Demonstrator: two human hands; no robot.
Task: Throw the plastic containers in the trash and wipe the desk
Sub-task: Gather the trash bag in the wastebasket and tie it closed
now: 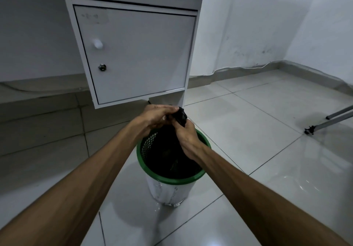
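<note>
**Two hands bunch bin bag over green-rimmed basket**

Both hands meet above the trash basket (172, 178) on the tiled floor (267, 150), just in front of a white cabinet (133, 54). The left hand (155, 116) and right hand (186, 137) curl tight around the gathered neck of a black bag (181, 116) hanging inside. No plastic containers are visible; whether they lie in the bag cannot be told. A hard upward tug could tip the light basket or tear the thin plastic.
</note>
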